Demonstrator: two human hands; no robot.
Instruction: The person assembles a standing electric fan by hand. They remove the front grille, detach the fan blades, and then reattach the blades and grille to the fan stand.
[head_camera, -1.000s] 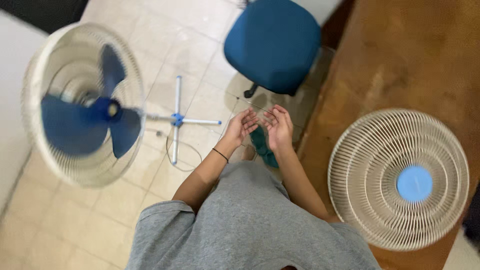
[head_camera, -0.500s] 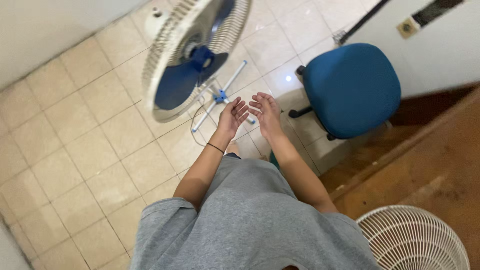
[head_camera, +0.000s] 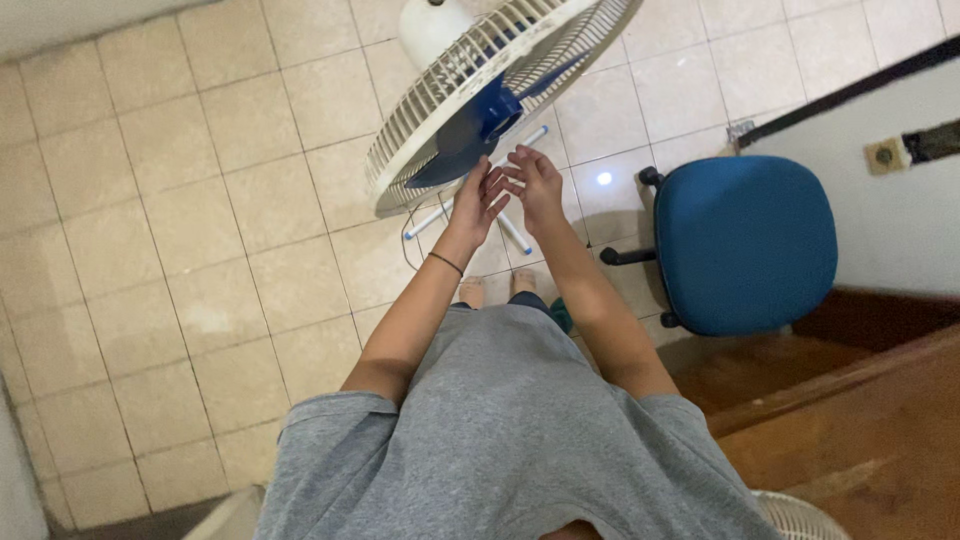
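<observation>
Both hands are open, fingers spread: left hand (head_camera: 482, 200) and right hand (head_camera: 537, 180) reach the cream wire-grilled fan (head_camera: 480, 100) with blue blades (head_camera: 470, 130).

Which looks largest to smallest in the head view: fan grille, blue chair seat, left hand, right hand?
1. Fan grille, cut off by the frame's top edge.
2. Blue chair seat.
3. Left hand and right hand: look alike, no ranking.

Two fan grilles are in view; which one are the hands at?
The upper grille, with the blue blades behind it. The other grille only peeks in at the bottom edge.
</observation>
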